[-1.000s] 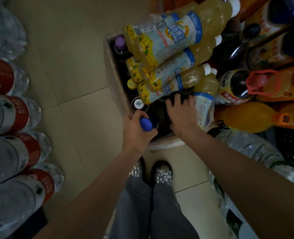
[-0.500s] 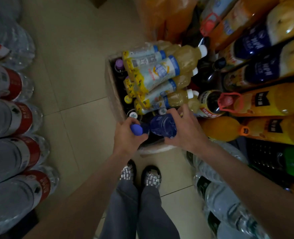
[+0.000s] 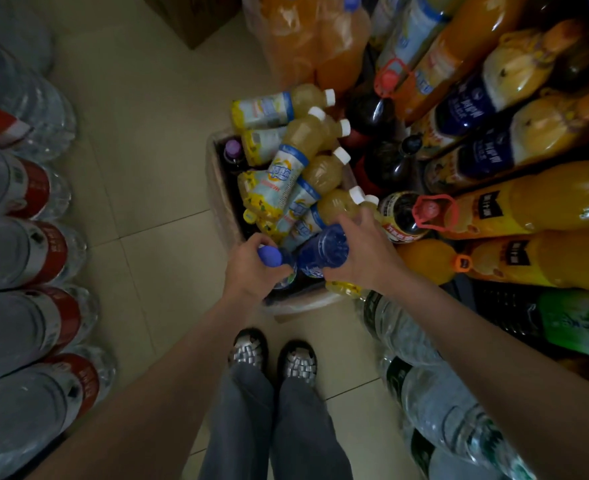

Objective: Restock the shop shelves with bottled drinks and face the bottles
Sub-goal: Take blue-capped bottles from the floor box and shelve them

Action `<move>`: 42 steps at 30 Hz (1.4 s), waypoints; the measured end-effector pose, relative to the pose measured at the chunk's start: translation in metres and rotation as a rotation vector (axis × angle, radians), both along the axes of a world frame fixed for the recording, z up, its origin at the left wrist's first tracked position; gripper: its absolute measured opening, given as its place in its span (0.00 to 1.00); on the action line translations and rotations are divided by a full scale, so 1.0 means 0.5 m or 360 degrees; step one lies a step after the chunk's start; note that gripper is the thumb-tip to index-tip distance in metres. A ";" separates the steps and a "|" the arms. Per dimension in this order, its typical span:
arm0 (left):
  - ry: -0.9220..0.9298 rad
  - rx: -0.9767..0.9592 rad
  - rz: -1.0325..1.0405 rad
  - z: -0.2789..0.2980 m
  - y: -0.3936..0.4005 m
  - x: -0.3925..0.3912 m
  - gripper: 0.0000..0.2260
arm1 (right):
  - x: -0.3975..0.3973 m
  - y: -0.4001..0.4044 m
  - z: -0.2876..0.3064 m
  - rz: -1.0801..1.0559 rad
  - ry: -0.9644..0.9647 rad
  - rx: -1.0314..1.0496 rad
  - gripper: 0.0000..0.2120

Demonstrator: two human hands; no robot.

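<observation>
A dark blue bottle with a blue cap lies sideways above the near end of a cardboard box on the floor. My left hand grips its cap end. My right hand grips its body from the right. The box holds several yellow juice bottles with white caps lying across it, and a purple-capped dark bottle stands at its far left corner. What lies under the blue bottle is hidden by my hands.
Large red-labelled water bottles line the left. On the right are shelves of big orange juice bottles, dark soda bottles and clear water bottles. My shoes stand on the tiled floor just before the box.
My right hand, which lay flat on the bottles in the box, has taken hold of the blue bottle's body. Both hands have lifted it out and the view has tilted up.
</observation>
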State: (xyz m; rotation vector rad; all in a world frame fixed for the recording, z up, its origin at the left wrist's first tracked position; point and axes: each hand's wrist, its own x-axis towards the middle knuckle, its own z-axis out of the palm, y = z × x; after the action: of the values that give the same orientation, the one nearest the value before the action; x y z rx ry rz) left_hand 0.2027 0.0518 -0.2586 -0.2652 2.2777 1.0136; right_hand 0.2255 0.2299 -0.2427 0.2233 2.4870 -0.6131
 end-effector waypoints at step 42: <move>0.0077 -0.0117 -0.0304 0.274 0.048 -0.046 0.13 | -0.043 0.113 0.306 -0.0446 0.0120 -0.0106 0.29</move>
State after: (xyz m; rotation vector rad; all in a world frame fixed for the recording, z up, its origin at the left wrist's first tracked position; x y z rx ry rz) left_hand 0.1795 0.0759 -0.1217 -0.0517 2.3354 0.8478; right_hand 0.2038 0.2863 -0.0896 0.5384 2.5222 -0.8310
